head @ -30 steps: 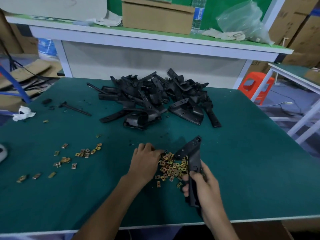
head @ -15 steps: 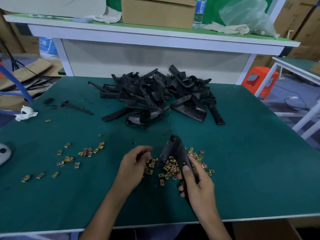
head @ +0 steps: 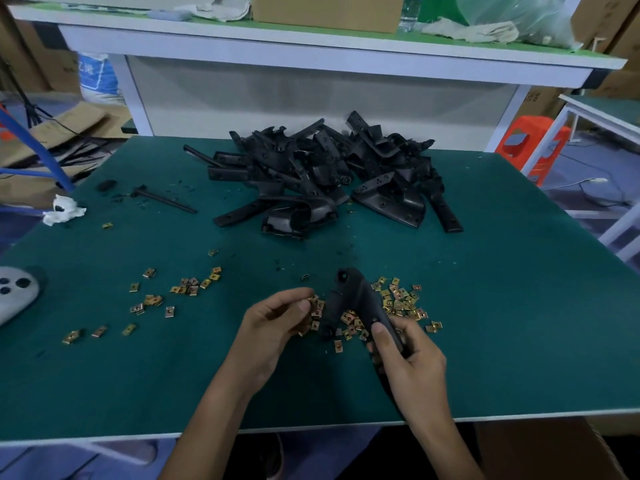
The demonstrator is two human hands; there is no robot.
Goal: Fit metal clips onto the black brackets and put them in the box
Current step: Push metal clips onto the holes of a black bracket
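My right hand [head: 408, 365] grips a black bracket [head: 356, 299] by its lower end, its upper end pointing away from me over a heap of brass-coloured metal clips [head: 398, 303]. My left hand [head: 273, 323] is raised just left of the bracket with thumb and fingertips pinching a small clip [head: 313, 301]. A big pile of black brackets [head: 325, 174] lies at the back middle of the green table [head: 519, 306]. More clips [head: 187, 289] are scattered to the left.
A brown cardboard box [head: 540, 452] shows below the table's front edge at bottom right. A grey device [head: 14, 292] sits at the left edge, a white crumpled tissue [head: 64, 209] and a thin black rod [head: 162, 199] further back. A white shelf holds another cardboard box [head: 325, 12].
My left hand has lifted off the clip heap with a clip pinched in its fingertips. My right hand has swung the bracket's upper end left, toward the left hand.
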